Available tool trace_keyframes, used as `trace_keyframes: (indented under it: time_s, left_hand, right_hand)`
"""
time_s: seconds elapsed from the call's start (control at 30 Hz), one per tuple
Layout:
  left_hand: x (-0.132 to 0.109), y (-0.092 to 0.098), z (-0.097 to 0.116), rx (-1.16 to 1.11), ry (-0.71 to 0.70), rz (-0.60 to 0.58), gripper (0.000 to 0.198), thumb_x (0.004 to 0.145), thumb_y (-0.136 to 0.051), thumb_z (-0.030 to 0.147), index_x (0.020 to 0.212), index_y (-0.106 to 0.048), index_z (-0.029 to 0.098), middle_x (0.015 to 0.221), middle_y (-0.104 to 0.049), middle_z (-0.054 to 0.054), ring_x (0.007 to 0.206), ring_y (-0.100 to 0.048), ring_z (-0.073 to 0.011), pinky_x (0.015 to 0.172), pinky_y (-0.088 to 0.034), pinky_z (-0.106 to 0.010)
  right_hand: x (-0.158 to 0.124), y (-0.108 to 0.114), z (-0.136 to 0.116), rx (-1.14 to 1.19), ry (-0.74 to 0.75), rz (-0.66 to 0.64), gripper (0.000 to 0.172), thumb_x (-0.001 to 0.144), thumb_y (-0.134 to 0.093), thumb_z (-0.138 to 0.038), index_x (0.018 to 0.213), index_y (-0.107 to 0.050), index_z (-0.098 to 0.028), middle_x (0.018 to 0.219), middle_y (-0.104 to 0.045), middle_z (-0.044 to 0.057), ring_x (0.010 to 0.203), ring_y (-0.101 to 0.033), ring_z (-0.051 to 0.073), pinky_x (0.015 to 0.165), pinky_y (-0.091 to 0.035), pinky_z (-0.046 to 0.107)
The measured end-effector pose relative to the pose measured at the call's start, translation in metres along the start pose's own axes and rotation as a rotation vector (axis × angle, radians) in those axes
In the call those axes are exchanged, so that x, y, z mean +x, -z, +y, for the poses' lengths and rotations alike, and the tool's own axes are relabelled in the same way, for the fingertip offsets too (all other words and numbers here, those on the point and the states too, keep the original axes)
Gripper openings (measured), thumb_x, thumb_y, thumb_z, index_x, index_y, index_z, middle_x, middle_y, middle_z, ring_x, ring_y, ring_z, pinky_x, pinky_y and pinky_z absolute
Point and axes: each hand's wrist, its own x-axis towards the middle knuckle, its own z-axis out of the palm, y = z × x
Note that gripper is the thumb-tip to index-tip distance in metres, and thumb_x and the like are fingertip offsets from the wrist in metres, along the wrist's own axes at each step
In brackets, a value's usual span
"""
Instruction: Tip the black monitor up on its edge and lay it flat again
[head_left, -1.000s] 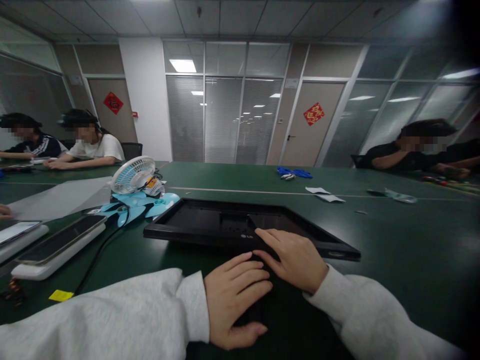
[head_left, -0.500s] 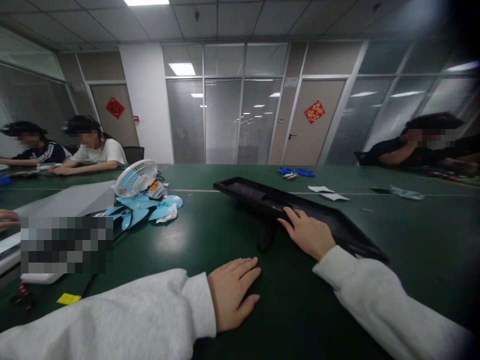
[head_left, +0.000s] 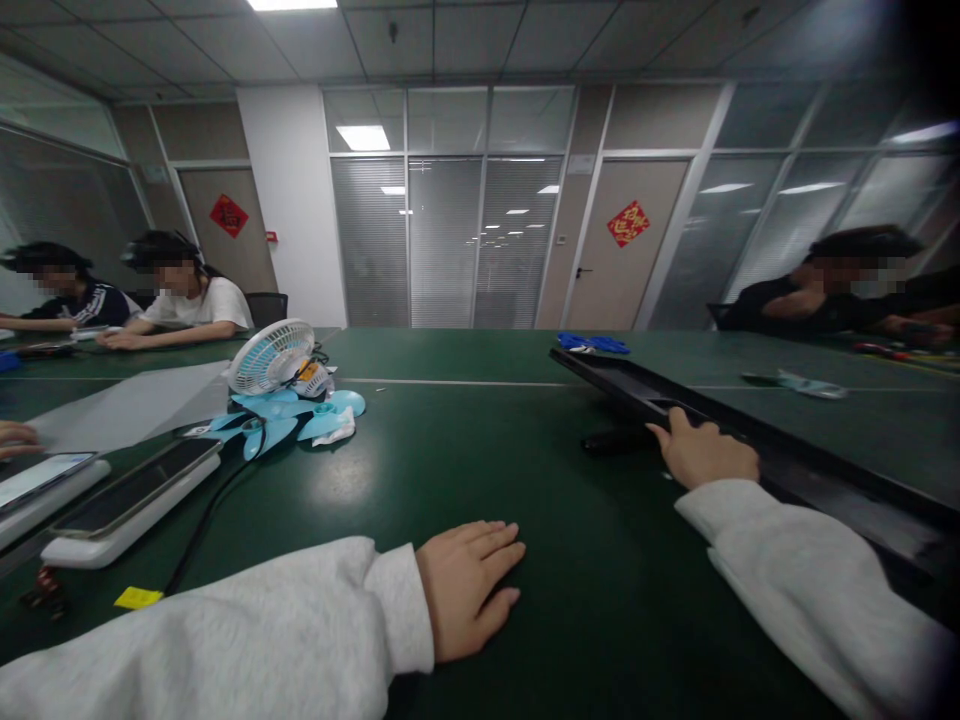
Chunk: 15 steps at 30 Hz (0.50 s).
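Note:
My right hand (head_left: pixel 709 455) is closed on the near edge of a long black tray-like panel (head_left: pixel 847 490). The panel has raised rims and is held tilted above the table; its exact kind cannot be made out. Beneath its left part shows a black rounded piece (head_left: pixel 616 441), perhaps joined to it. Flat on the green table (head_left: pixel 450 460), my left hand (head_left: pixel 470 590) rests with fingers stretched out, holding nothing.
To the left are a white fan head (head_left: pixel 271 358), light-blue fan blades (head_left: pixel 274 430), a phone on a white block (head_left: pixel 142 485) and a yellow tag (head_left: pixel 138 598). Blue gloves (head_left: pixel 592 343) lie at the back. Other people sit on both sides; one's hand (head_left: pixel 16 438) shows at left.
My right hand has moved the black panel to the right, so it now covers the white papers. My left hand stays almost where it was.

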Motion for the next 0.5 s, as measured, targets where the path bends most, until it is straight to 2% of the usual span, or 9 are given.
trace_keyframes:
  time_s: [0.23, 0.37, 0.43, 0.5]
  left_hand:
    - [-0.001, 0.001, 0.002, -0.015, -0.006, 0.025, 0.053, 0.094, -0.049, 0.036, 0.142, -0.051, 0.014, 0.148, -0.047, -0.01, 0.135, -0.047, -0.0252, 0.114, -0.037, -0.041]
    - [-0.001, 0.003, 0.003, -0.002, -0.011, 0.014, 0.052, 0.094, -0.048, 0.035, 0.142, -0.051, 0.014, 0.148, -0.047, -0.01, 0.136, -0.046, -0.0246, 0.115, -0.036, -0.039]
    - [-0.001, 0.003, 0.004, 0.012, -0.014, -0.005, 0.052, 0.094, -0.047, 0.035, 0.142, -0.051, 0.012, 0.149, -0.046, -0.011, 0.136, -0.046, -0.0245, 0.115, -0.035, -0.038]
    - [-0.001, 0.004, 0.004, 0.026, -0.015, -0.023, 0.053, 0.094, -0.047, 0.034, 0.142, -0.05, 0.011, 0.149, -0.046, -0.011, 0.137, -0.045, -0.0247, 0.115, -0.034, -0.038]
  right_hand:
    - [0.02, 0.007, 0.021, 0.042, -0.041, -0.106, 0.067, 0.095, -0.023, -0.059, 0.125, -0.056, -0.009, 0.101, -0.06, 0.029, 0.094, -0.062, 0.044, 0.068, -0.037, 0.05]
    - [0.037, 0.009, 0.036, 0.088, -0.057, -0.209, 0.063, 0.09, -0.037, -0.062, 0.126, -0.058, -0.014, 0.107, -0.064, 0.025, 0.092, -0.065, 0.038, 0.073, -0.043, 0.047]
    - [0.046, 0.008, 0.048, 0.113, -0.066, -0.252, 0.056, 0.087, -0.047, -0.059, 0.119, -0.063, -0.015, 0.105, -0.066, 0.021, 0.086, -0.067, 0.033, 0.073, -0.047, 0.044]
    - [0.054, 0.007, 0.062, 0.14, -0.066, -0.255, 0.046, 0.084, -0.056, -0.054, 0.105, -0.07, -0.015, 0.096, -0.069, 0.018, 0.078, -0.067, 0.029, 0.072, -0.049, 0.041]
